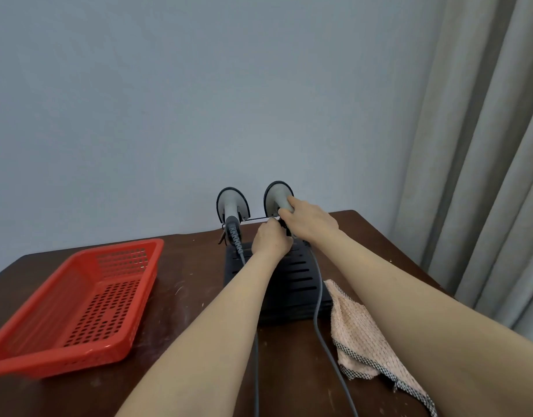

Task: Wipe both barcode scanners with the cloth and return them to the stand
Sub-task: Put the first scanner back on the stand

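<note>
Right scanner (276, 196) sits head-up in the wire stand (258, 218) at the table's far edge. Right hand (311, 221) is wrapped around its grey handle. Left hand (271, 241) has fingers curled at the handle's foot, against the stand wire; can't tell if it's pinching the cable boot or nothing, that part's hidden. Left scanner (232, 205) is parked in the stand beside it, untouched. Both grey cables (317, 314) run toward the camera over a black slotted box (292, 276). Pink cloth (357, 326) lies crumpled on the table (193, 296) just right of the box. Red basket (78, 302) is well off to the left.
</note>
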{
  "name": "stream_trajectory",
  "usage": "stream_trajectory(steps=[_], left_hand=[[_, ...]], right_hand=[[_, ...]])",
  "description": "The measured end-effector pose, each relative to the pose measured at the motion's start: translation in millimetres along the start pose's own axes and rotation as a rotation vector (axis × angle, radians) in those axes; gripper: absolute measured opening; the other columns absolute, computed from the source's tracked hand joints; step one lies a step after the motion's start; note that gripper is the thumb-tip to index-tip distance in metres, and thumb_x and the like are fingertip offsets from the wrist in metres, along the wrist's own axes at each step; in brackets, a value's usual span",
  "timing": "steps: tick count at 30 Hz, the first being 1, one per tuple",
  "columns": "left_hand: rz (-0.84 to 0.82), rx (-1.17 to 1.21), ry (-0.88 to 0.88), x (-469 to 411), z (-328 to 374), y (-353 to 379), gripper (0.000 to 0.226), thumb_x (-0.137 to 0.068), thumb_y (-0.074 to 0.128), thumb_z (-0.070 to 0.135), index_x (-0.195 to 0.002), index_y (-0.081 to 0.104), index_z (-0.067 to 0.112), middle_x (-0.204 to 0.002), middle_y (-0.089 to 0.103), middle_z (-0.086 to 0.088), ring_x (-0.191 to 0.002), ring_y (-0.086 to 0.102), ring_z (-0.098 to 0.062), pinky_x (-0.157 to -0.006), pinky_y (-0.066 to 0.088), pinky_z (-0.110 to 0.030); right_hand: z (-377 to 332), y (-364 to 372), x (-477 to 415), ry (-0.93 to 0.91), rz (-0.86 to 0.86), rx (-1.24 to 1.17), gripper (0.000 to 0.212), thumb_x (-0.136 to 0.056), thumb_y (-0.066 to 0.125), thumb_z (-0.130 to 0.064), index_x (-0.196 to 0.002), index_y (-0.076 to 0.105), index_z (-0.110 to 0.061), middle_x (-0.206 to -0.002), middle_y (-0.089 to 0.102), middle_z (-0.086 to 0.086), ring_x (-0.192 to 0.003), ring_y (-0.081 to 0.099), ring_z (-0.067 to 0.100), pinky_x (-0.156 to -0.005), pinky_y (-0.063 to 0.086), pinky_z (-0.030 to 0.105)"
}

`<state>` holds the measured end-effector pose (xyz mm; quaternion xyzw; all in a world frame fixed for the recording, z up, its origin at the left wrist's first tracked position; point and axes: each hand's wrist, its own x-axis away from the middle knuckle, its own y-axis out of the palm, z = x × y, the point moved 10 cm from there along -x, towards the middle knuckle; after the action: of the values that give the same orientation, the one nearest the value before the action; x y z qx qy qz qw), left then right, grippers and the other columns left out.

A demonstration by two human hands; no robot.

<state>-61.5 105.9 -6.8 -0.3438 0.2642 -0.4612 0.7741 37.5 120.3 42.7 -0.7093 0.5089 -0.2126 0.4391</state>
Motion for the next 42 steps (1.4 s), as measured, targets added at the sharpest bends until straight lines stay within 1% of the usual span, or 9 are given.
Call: stream_trajectory(steps=[9,11,15,21,23,27,33,38,42], left_hand=[[0.021,-0.034,0.032,13,4,-19,0.044,-0.094,0.051,0.023,-0.132,0.04,0.002,-0.128,0.053,-0.017,-0.115,0.053,-0.033,-0.084,0.046,-0.037],[0.023,-0.033,0.04,15,8,-24,0.043,-0.094,0.052,0.017,-0.132,0.04,0.002,-0.127,0.053,-0.019,-0.114,0.054,-0.033,-0.085,0.047,-0.038],[0.042,-0.04,0.032,19,10,-37,0.04,-0.092,0.046,0.005,-0.131,0.04,0.001,-0.129,0.05,-0.02,-0.114,0.053,-0.033,-0.082,0.045,-0.036],[0.098,0.008,0.041,24,16,-54,0.046,-0.091,0.045,-0.004,-0.136,0.038,0.001,-0.138,0.045,-0.02,-0.121,0.049,-0.032,-0.089,0.044,-0.034],[0.102,0.016,0.053,25,18,-59,0.048,-0.091,0.042,-0.006,-0.138,0.036,0.001,-0.139,0.044,-0.02,-0.124,0.046,-0.032,-0.094,0.043,-0.035],[0.099,0.019,0.067,29,21,-62,0.048,-0.091,0.043,-0.006,-0.138,0.036,0.001,-0.138,0.045,-0.019,-0.123,0.047,-0.032,-0.092,0.043,-0.034],[0.096,0.021,0.05,34,21,-64,0.048,-0.091,0.041,-0.007,-0.138,0.037,0.001,-0.139,0.044,-0.019,-0.124,0.046,-0.032,-0.093,0.043,-0.035],[0.092,0.015,0.057,35,23,-62,0.046,-0.091,0.04,-0.007,-0.136,0.039,0.0,-0.14,0.043,-0.019,-0.125,0.045,-0.032,-0.094,0.042,-0.034],[0.082,0.013,0.057,36,24,-58,0.046,-0.09,0.04,-0.008,-0.135,0.039,0.0,-0.14,0.043,-0.019,-0.124,0.045,-0.031,-0.093,0.043,-0.034]], right_hand=[[3,-1,3,0.02,0.008,-0.074,0.028,-0.092,0.028,-0.043,-0.093,0.044,-0.02,-0.094,0.06,0.008,-0.088,0.055,0.028,-0.063,0.037,0.034],[4,0,3,0.034,0.009,-0.095,0.031,-0.092,0.028,-0.044,-0.099,0.045,-0.02,-0.098,0.06,0.008,-0.091,0.056,0.028,-0.065,0.039,0.035],[3,0,3,0.053,0.009,-0.08,0.045,-0.094,0.028,-0.048,-0.125,0.043,-0.018,-0.111,0.06,0.01,-0.098,0.055,0.029,-0.074,0.041,0.037],[5,-4,4,0.07,0.021,-0.042,0.056,-0.096,0.028,-0.05,-0.139,0.033,-0.016,-0.122,0.058,0.014,-0.105,0.055,0.032,-0.076,0.042,0.038],[9,-6,6,0.081,0.032,-0.02,0.055,-0.096,0.031,-0.049,-0.139,0.032,-0.015,-0.121,0.058,0.014,-0.104,0.055,0.032,-0.075,0.042,0.038],[8,-7,9,0.063,0.032,0.014,0.044,-0.096,0.037,-0.039,-0.133,0.035,-0.014,-0.117,0.058,0.014,-0.096,0.054,0.031,-0.071,0.042,0.036],[9,-7,11,0.088,0.036,0.001,0.048,-0.093,0.044,-0.033,-0.135,0.035,-0.012,-0.123,0.057,0.013,-0.106,0.056,0.032,-0.074,0.042,0.035],[10,-10,12,0.112,0.043,0.016,0.037,-0.095,0.043,-0.027,-0.128,0.04,-0.01,-0.118,0.058,0.013,-0.089,0.05,0.028,-0.068,0.039,0.033],[12,-11,12,0.116,0.07,0.015,0.042,-0.094,0.047,-0.031,-0.13,0.037,-0.012,-0.12,0.056,0.013,-0.099,0.055,0.031,-0.072,0.041,0.035]])
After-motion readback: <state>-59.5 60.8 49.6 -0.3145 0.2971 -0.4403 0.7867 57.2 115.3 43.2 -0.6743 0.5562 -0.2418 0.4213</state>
